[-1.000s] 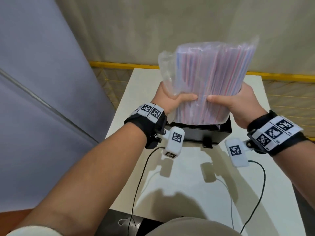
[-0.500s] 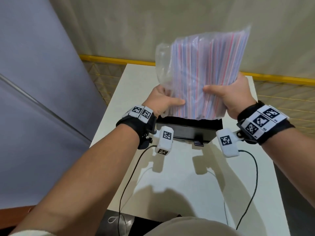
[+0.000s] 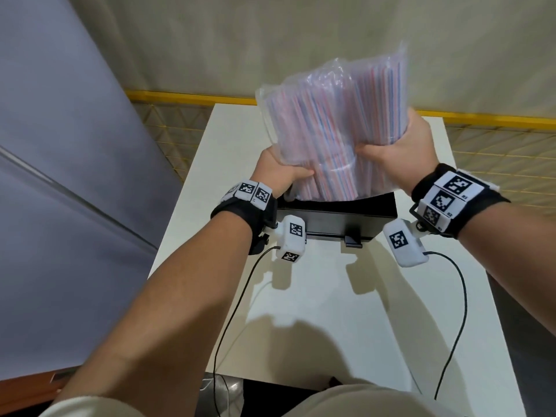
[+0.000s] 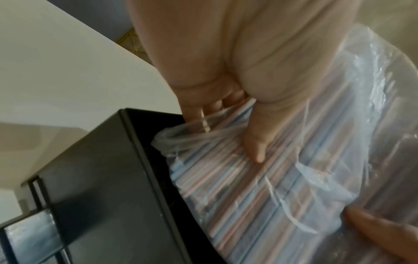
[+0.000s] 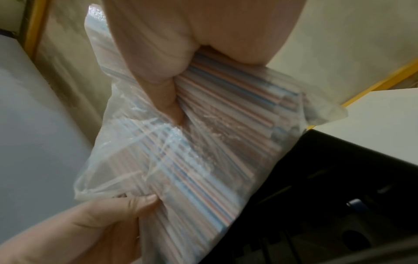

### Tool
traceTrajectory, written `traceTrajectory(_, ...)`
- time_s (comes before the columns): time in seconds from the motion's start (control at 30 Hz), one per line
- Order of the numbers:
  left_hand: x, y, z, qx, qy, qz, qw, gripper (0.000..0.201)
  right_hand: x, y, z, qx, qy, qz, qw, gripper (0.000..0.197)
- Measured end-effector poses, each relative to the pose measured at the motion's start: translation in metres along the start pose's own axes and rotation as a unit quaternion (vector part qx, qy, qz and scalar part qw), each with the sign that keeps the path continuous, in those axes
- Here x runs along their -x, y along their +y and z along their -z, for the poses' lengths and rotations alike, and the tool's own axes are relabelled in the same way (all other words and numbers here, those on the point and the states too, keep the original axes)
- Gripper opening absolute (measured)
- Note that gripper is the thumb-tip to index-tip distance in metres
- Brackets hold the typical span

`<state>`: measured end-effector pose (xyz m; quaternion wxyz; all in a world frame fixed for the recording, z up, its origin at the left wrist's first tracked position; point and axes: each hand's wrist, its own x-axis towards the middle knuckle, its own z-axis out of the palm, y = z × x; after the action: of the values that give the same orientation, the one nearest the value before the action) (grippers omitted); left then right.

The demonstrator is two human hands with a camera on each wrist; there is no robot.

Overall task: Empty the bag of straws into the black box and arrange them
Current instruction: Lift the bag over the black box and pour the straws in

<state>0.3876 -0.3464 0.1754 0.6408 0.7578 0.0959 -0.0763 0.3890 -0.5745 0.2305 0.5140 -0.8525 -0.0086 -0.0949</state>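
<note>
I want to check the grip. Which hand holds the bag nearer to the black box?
The left hand: it grips the bag low, by the black box.

No readable words, brands or numbers show anywhere. The only signs are black-and-white square code markers on the wristbands and on the white camera units; tiny print beside some markers is illegible.

Straw bag blocking black box mouth

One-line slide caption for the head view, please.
Both hands, left hand and right hand, grip the bag of straws over the black box.
</note>
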Motion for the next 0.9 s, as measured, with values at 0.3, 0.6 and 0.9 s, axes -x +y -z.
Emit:
traceTrajectory(0.3,0.002,0.000,-0.003,0.094,-0.038,0.046,0.994,0.090,0.003,0.014,-0.008,0.030,-0.002,0.010,1.000,0.063)
traceTrajectory(0.6,0.010,0.006,-0.011,0.170,-0.068,0.067,0.981,0.097,-0.003,0.010,-0.005,0.012,-0.030,0.000,0.999,0.052)
traceTrajectory(0.9,0.008,0.006,-0.004,0.225,-0.056,0.044,0.972,0.051,-0.005,0.010,-0.004,0.051,-0.047,0.008,0.998,0.052)
